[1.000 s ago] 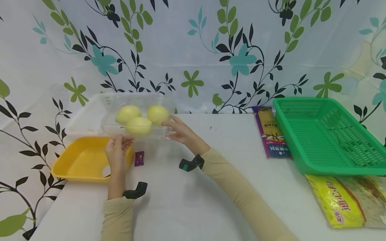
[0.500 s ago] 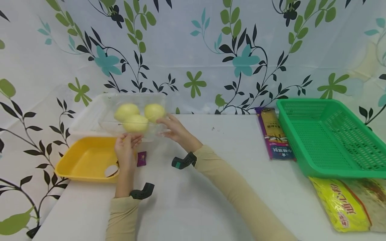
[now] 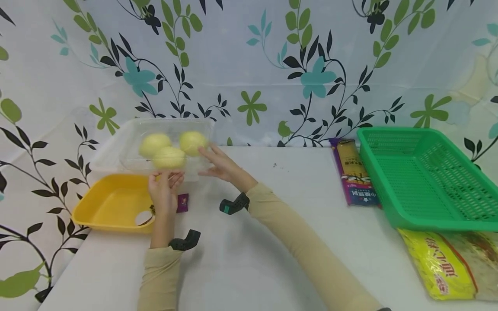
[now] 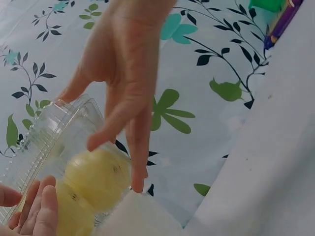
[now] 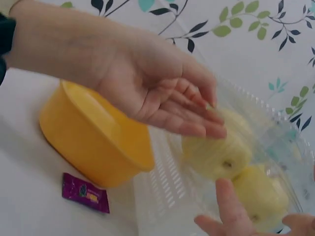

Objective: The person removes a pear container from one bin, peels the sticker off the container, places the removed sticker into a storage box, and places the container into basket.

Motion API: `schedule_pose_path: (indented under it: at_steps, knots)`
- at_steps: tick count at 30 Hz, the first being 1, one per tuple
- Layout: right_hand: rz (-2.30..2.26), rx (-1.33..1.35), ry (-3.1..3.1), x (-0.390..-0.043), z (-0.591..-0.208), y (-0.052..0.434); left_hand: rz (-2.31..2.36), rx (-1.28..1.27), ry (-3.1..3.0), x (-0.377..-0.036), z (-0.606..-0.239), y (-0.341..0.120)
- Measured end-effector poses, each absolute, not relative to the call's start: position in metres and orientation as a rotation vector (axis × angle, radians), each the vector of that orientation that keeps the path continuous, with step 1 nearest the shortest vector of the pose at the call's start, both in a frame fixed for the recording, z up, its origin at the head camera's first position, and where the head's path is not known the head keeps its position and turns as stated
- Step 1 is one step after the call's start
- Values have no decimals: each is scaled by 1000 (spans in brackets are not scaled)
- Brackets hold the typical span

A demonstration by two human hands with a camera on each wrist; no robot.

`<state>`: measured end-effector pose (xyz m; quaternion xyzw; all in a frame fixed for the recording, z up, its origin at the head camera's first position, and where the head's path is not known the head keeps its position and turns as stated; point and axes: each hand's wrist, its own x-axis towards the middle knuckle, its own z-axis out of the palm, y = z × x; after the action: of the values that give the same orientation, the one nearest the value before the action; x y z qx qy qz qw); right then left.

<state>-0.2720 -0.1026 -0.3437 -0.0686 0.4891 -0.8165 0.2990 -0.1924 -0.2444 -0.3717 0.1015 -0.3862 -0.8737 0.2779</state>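
Leaf-patterned cloth hangs behind the white table [image 3: 249, 259]. At far left a yellow tray [image 3: 105, 207] sits in front of a white basket. The clear box [image 3: 167, 149] of three yellow fruits [image 3: 169, 157] has slid left over that basket since a second ago, so it seems nearly placed. The left hand [image 3: 163, 190] touches its front wall with relaxed fingers; the right hand [image 3: 221, 166], fingers straight, presses its right end. At far right: a green basket [image 3: 424, 177].
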Motion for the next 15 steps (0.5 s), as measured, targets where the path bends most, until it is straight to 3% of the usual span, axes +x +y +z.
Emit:
schedule_pose_path:
  at_steps: [9, 15]
  knots:
    - [-1948, -220, 1395, -271, -353, -99, -2362, 293, -1081, -193, -362, -264]
    - [-2072, -292, 1388, -271, -345, -110, -2361, 285, -1132, -198, -360, -274]
